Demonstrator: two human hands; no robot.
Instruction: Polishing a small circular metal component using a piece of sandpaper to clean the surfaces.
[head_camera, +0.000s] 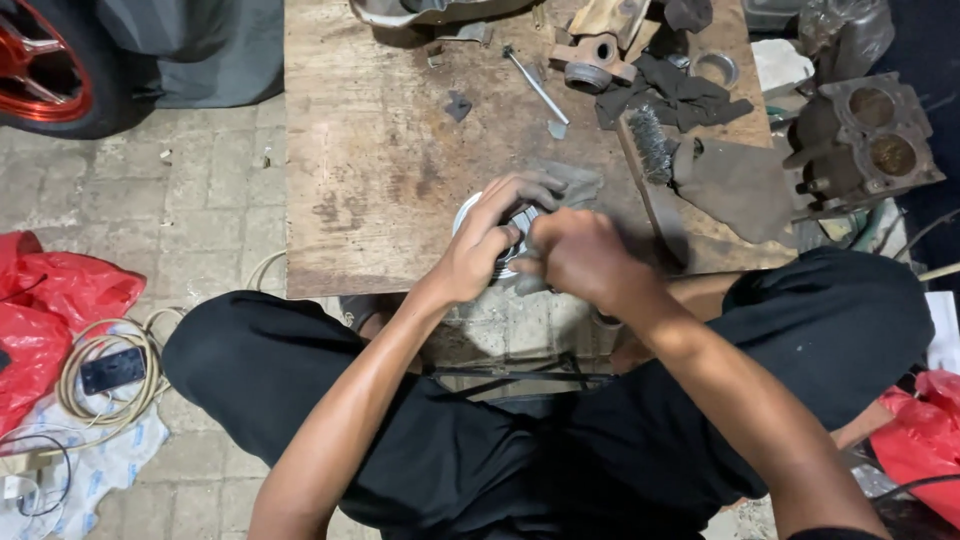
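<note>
Left hand (487, 243) was wrapped around a round metal part (470, 208) at the wooden board's (370, 170) near edge while the right hand (580, 255) gripped what looked like a rag (575, 185) against it, so a slip could've dropped it onto the pavers.

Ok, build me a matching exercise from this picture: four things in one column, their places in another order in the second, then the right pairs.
Things:
1. wire brush
2. red plastic bag
3. round metal part
4. red wheel

Places:
A. top left corner, on the paved floor
B. between the left hand and the right hand
C. on the wooden board, right of the hands
D. on the floor at the left edge, above a coiled cable

Pairs: 1-C, 2-D, 3-B, 4-A
</note>
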